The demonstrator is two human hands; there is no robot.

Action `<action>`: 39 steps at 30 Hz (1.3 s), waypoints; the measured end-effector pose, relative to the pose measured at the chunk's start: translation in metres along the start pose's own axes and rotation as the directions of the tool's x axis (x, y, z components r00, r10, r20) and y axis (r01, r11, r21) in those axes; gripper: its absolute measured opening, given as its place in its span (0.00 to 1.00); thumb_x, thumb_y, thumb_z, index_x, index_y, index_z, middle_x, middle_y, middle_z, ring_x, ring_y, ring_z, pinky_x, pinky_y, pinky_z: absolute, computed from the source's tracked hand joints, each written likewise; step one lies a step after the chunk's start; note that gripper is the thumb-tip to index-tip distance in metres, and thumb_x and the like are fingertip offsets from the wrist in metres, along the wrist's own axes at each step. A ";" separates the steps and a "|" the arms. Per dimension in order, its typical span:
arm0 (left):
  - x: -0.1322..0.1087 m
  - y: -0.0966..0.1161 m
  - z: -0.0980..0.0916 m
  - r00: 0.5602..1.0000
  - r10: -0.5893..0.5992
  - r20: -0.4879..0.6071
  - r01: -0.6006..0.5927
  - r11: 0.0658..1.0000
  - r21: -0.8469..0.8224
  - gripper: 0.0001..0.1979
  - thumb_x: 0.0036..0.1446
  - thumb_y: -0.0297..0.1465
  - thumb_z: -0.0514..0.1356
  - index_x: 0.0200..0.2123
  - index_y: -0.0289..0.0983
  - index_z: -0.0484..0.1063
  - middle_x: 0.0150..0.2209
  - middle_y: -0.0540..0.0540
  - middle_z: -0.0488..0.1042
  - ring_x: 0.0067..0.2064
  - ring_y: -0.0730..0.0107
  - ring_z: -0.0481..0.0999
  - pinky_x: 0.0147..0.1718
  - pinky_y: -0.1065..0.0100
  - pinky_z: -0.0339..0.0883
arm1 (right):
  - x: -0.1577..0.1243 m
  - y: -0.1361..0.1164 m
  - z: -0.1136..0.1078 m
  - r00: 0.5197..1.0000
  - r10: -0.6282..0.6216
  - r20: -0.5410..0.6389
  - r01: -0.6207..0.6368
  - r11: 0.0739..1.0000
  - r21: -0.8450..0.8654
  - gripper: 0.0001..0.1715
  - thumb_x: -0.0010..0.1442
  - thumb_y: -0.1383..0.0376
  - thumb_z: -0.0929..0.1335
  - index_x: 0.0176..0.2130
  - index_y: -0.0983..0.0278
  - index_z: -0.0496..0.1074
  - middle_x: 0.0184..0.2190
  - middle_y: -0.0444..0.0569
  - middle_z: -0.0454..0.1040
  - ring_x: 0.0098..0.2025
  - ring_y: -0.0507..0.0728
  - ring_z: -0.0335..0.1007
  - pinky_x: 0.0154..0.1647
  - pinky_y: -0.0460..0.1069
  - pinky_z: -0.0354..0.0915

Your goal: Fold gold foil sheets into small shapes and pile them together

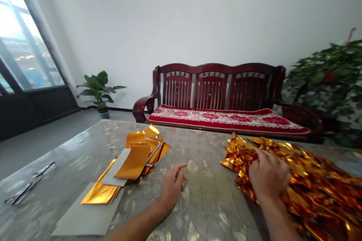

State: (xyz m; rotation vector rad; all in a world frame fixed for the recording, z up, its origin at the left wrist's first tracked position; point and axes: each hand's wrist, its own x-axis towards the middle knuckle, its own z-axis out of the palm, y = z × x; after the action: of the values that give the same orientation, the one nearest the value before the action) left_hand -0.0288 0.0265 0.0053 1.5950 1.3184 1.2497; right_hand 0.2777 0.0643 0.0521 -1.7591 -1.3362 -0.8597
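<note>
Crumpled gold foil lay heaped on the right of the mottled surface, under the right hand, fingers together, grip unclear. The left hand, curled open and empty, rested near cut foil strips on grey card.

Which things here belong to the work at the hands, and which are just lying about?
In use:
right hand on crumpled gold foil
left hand, open on the table
stacked gold foil sheets
grey card

Lying about:
slim metal tool
dark red wooden bench
potted plant
</note>
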 end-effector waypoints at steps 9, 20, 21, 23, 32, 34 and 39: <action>0.018 0.030 -0.038 0.994 0.064 0.089 -0.095 0.911 0.402 0.14 0.60 0.31 0.54 0.42 0.40 0.79 0.42 0.46 0.81 0.45 0.64 0.78 0.48 0.66 0.68 | -0.034 -0.078 -0.002 0.911 -0.410 0.047 0.337 0.806 0.486 0.19 0.56 0.75 0.62 0.39 0.60 0.78 0.39 0.48 0.78 0.45 0.61 0.68 0.49 0.55 0.63; 0.006 0.016 -0.139 0.964 -0.260 -0.055 0.112 0.213 0.971 0.35 0.50 0.27 0.62 0.62 0.34 0.60 0.67 0.29 0.55 0.67 0.42 0.56 0.57 0.46 0.59 | -0.072 -0.100 0.008 0.823 -0.514 0.244 0.209 0.672 0.711 0.19 0.55 0.76 0.60 0.35 0.60 0.76 0.38 0.49 0.78 0.43 0.57 0.73 0.46 0.52 0.68; 0.004 0.012 -0.140 0.961 -0.270 -0.057 0.116 0.208 0.971 0.32 0.52 0.25 0.60 0.61 0.34 0.61 0.66 0.30 0.56 0.65 0.46 0.59 0.56 0.50 0.61 | -0.071 -0.099 0.009 0.822 -0.510 0.254 0.198 0.674 0.712 0.19 0.55 0.76 0.60 0.35 0.60 0.76 0.38 0.49 0.78 0.43 0.58 0.73 0.46 0.52 0.68; 0.003 0.005 -0.142 0.956 -0.286 -0.070 0.133 0.207 0.969 0.24 0.57 0.21 0.53 0.58 0.33 0.64 0.63 0.31 0.62 0.61 0.53 0.66 0.53 0.56 0.64 | -0.071 -0.097 0.009 0.822 -0.501 0.271 0.182 0.682 0.709 0.19 0.55 0.76 0.60 0.35 0.60 0.76 0.37 0.49 0.78 0.42 0.58 0.73 0.45 0.52 0.68; 0.006 0.006 -0.153 0.950 -0.300 -0.083 0.154 0.223 0.963 0.18 0.63 0.21 0.45 0.46 0.35 0.72 0.46 0.37 0.76 0.50 0.56 0.77 0.45 0.60 0.69 | -0.074 -0.093 0.009 0.779 -0.509 0.367 0.095 0.675 0.732 0.18 0.56 0.74 0.60 0.34 0.59 0.76 0.36 0.47 0.78 0.42 0.56 0.74 0.44 0.50 0.68; 0.004 0.008 -0.149 0.962 -0.263 -0.065 0.126 0.221 0.967 0.17 0.63 0.23 0.46 0.47 0.35 0.72 0.48 0.37 0.76 0.51 0.55 0.77 0.47 0.59 0.69 | -0.075 -0.096 0.008 0.774 -0.490 0.400 0.028 0.658 0.752 0.18 0.56 0.73 0.59 0.33 0.60 0.76 0.36 0.48 0.78 0.42 0.57 0.75 0.44 0.51 0.68; -0.015 0.006 -0.107 0.993 -0.080 0.086 -0.059 0.296 0.953 0.25 0.62 0.21 0.48 0.61 0.39 0.65 0.63 0.39 0.67 0.63 0.57 0.67 0.60 0.56 0.61 | -0.079 -0.110 0.001 0.707 -0.329 0.626 -0.384 0.565 0.731 0.16 0.62 0.61 0.62 0.42 0.61 0.77 0.33 0.49 0.80 0.35 0.59 0.77 0.36 0.52 0.71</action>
State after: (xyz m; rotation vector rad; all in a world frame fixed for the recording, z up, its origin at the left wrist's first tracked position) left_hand -0.1301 0.0044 0.0373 2.3692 2.2036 0.1525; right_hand 0.1524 0.0473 0.0021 -1.2759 -1.7621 0.6114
